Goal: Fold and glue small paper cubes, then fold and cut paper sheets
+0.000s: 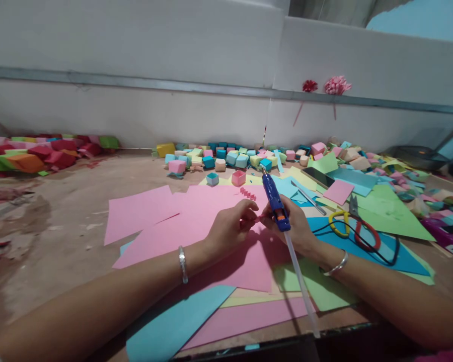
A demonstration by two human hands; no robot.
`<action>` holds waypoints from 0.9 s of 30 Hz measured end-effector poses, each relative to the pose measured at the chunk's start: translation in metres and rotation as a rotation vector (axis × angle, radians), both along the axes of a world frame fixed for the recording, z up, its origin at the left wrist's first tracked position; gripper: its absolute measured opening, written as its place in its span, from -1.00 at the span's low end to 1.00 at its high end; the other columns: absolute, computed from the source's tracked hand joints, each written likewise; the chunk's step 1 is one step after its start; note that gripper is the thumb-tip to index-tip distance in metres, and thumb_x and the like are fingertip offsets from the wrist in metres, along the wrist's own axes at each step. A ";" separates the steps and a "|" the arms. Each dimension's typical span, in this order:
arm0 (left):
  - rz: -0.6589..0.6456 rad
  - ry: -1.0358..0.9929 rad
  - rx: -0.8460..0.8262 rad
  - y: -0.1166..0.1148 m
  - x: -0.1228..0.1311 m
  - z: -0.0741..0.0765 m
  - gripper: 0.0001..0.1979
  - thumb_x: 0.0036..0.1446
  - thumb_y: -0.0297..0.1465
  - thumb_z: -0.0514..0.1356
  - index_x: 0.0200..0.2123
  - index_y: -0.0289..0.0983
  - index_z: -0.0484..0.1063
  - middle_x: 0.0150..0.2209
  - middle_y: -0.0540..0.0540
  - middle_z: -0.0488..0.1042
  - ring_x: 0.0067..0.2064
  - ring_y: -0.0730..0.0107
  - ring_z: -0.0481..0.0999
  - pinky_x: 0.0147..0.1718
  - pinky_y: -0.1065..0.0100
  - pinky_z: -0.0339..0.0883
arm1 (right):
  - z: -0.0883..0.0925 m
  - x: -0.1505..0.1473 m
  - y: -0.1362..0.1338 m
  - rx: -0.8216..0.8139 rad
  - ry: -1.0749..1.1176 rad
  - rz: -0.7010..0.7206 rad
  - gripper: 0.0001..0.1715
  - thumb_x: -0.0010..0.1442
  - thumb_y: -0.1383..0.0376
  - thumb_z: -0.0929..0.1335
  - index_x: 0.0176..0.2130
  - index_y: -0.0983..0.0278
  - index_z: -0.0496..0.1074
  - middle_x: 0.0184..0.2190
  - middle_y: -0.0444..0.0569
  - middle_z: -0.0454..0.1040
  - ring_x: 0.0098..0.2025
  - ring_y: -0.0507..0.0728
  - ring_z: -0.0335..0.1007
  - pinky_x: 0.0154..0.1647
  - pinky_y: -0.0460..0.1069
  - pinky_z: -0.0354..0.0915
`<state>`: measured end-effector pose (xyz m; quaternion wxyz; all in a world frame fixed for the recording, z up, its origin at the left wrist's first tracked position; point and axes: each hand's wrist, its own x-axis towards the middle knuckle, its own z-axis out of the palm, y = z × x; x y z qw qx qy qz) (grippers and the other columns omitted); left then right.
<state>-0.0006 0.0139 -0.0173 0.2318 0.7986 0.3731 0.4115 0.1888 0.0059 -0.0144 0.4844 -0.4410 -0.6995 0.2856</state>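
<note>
My left hand [231, 221] is closed, its fingertips pinching one end of a small pink-red paper strip [258, 219] over pink sheets. My right hand [292, 221] is closed around a blue hot glue gun [274, 198], nozzle up and away from me, and its fingertips meet the strip's other end. A long translucent glue stick [301, 281] sticks out of the gun's back toward me. Just beyond my hands a zigzag-folded pink strip [248, 194] lies on the pink paper [196, 211]. Behind it stand an open pink paper box [238, 177] and a small blue one [212, 179].
Scissors [353, 229] with yellow and red handles lie at right beside a black cord [394, 254]. A silver pen [309, 199] and a dark phone-like slab [317, 177] rest nearby. Paper cubes [232, 159] line the back wall; red cubes [62, 158] heap at left.
</note>
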 end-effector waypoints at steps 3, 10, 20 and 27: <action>-0.007 0.009 -0.028 -0.001 0.001 0.001 -0.78 0.02 -0.54 0.23 -0.25 -0.20 0.34 -0.37 -0.01 0.57 -0.36 0.38 0.55 -0.41 0.41 0.38 | 0.002 -0.002 -0.002 -0.003 -0.002 0.009 -0.76 0.00 0.32 0.42 -0.30 0.23 0.33 -0.39 -0.15 0.41 -0.41 0.03 0.27 -0.38 -0.06 0.24; -0.074 -0.073 -0.124 -0.003 0.006 0.005 -0.83 0.04 -0.56 0.19 -0.31 -0.20 0.35 -0.37 0.00 0.58 -0.35 0.38 0.59 -0.39 0.41 0.41 | 0.003 -0.003 0.000 -0.020 -0.036 0.013 -0.85 -0.04 0.38 0.37 -0.38 0.24 0.33 -0.48 -0.19 0.33 -0.45 0.01 0.17 -0.42 -0.08 0.17; -0.100 -0.020 -0.081 0.000 0.003 0.002 -0.82 0.00 -0.57 0.23 -0.31 -0.21 0.41 -0.39 0.00 0.57 -0.38 0.40 0.53 -0.39 0.41 0.39 | 0.001 0.002 0.004 -0.064 -0.073 0.065 -0.90 0.02 0.31 0.38 -0.40 0.25 0.34 -0.48 -0.18 0.33 -0.43 0.02 0.18 -0.41 -0.07 0.16; -0.099 0.085 -0.059 -0.001 0.001 0.001 -0.90 0.05 -0.47 0.25 -0.31 -0.23 0.47 -0.38 -0.02 0.56 -0.41 0.42 0.48 -0.43 0.43 0.32 | 0.002 0.000 0.005 -0.128 -0.004 0.027 -0.82 -0.07 0.30 0.42 -0.41 0.25 0.34 -0.46 -0.17 0.38 -0.40 0.05 0.28 -0.36 -0.05 0.25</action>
